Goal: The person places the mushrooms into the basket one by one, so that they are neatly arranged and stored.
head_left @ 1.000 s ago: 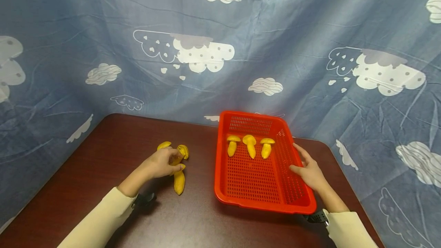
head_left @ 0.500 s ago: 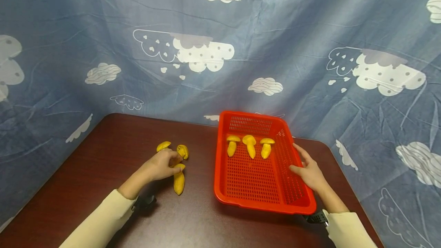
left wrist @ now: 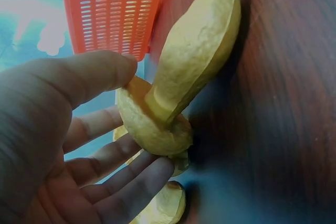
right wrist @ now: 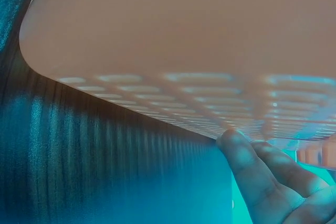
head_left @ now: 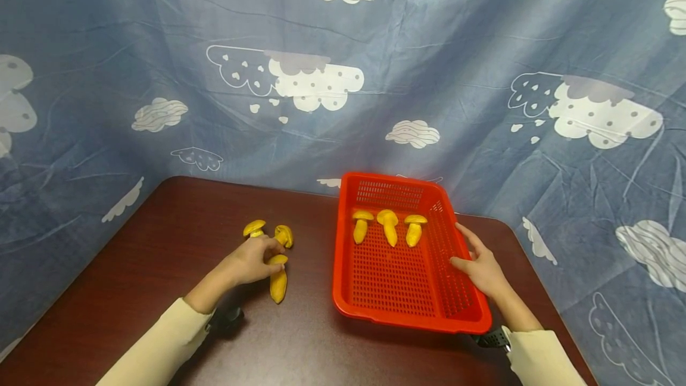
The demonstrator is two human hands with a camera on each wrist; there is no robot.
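Observation:
My left hand (head_left: 249,262) pinches the cap of a yellow toy mushroom (head_left: 278,286) on the left part of the table. In the left wrist view the thumb (left wrist: 105,74) lies on one side of that cap, with fingers on the other side, and the stem points away from the palm. Two more yellow mushrooms lie just beyond this hand, a left one (head_left: 254,228) and a right one (head_left: 284,235), partly hidden. My right hand (head_left: 485,270) grips the right rim of a red plastic basket (head_left: 391,317). Its fingers (right wrist: 247,166) show against the basket's outer side.
Inside the basket, three yellow mushrooms, a left (head_left: 361,228), a middle (head_left: 388,228) and a right one (head_left: 415,231), lie in a row toward the far end. The dark brown table (head_left: 311,338) ends at a blue cloud-patterned cloth (head_left: 257,153) at the back and sides.
The left hand has shifted slightly, showing more of the far left mushroom. The right hand and the basket stay where they were.

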